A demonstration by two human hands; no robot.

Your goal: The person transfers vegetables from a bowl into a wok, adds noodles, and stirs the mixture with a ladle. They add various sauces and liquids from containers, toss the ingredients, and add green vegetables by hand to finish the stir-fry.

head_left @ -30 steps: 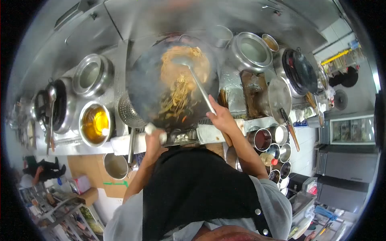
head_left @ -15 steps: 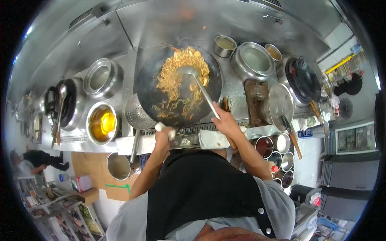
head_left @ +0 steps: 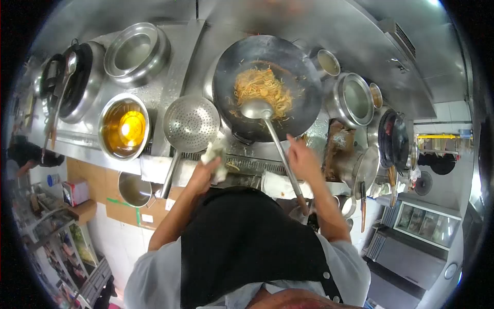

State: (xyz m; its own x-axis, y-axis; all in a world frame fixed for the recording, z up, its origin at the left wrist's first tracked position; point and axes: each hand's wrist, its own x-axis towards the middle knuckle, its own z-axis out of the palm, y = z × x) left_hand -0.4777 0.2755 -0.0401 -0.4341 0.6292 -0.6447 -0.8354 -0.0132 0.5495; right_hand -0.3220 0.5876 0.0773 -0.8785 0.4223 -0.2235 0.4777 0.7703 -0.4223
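Note:
My left hand is closed on a crumpled white cloth, near the wok's lower left edge. Noodles lie in the dark wok. The bowl of a metal ladle rests on the noodles, and its long handle slants down over the counter's front edge. My right hand is just right of that handle, blurred, with one finger stretched out; the handle shows along its length, not wrapped by the fingers. A perforated strainer lies left of the wok.
A bowl of yellow oil and a lidded steel pot stand on the left. More pots and a mesh strainer are on the right. Part of another person shows at the far left.
The view has shifted and turned. My right hand has come off the ladle handle, which now leans down past it. The noodles are gathered closer together; my left hand still holds the cloth.

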